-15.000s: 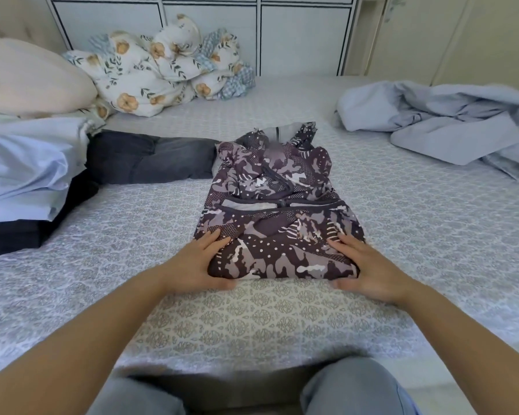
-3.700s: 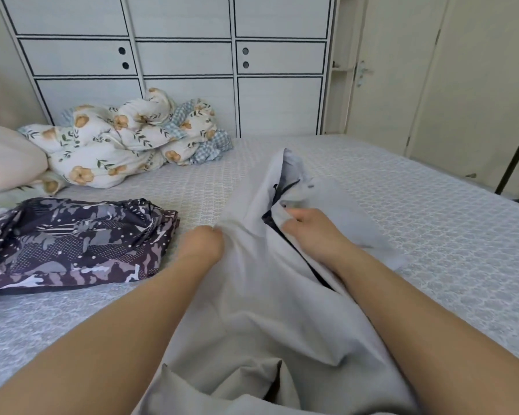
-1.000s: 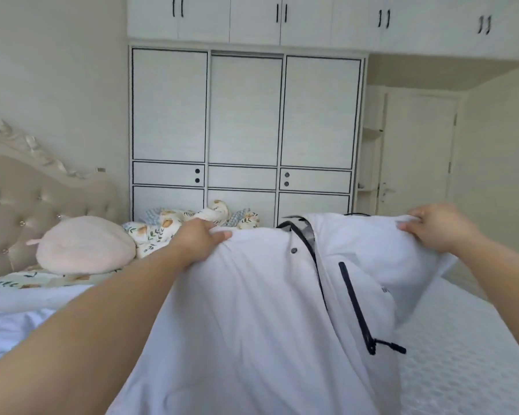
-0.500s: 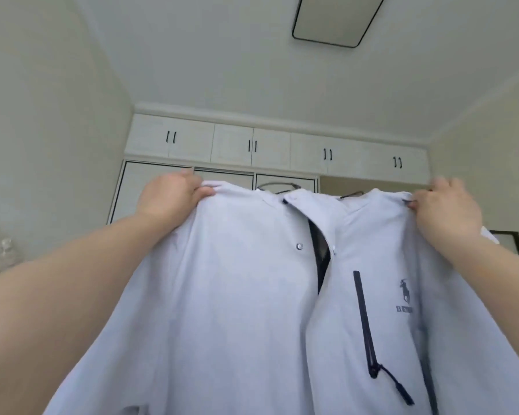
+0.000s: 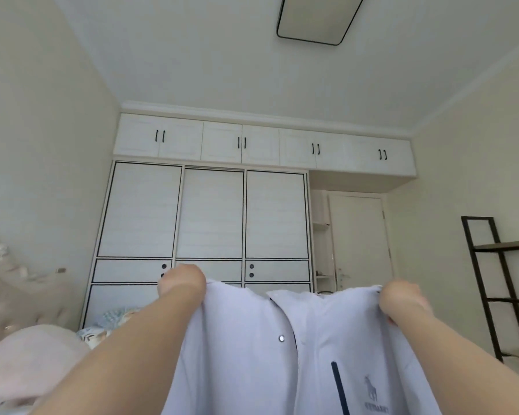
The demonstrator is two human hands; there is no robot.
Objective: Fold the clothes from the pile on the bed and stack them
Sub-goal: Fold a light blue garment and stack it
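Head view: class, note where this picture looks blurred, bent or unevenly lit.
Head view: both hands, left and right, and the pale jacket are motion-soft; wide-angle bends the wardrobe edges; flat daylight, no glare.

The pale lilac-grey snap-front jacket (image 5: pixel 252 354), held up by its top edge, fills the lower middle of the view and blocks any passage straight ahead. Above its top edge the air is open up to the white sliding-door wardrobe (image 5: pixel 210 214). To the left, a round pale pink pillow (image 5: pixel 27 360) and the beige tufted headboard (image 5: pixel 18 298) hem in that side. To the right stands a black metal-framed ladder shelf (image 5: pixel 504 292), with bare wall between it and the jacket.
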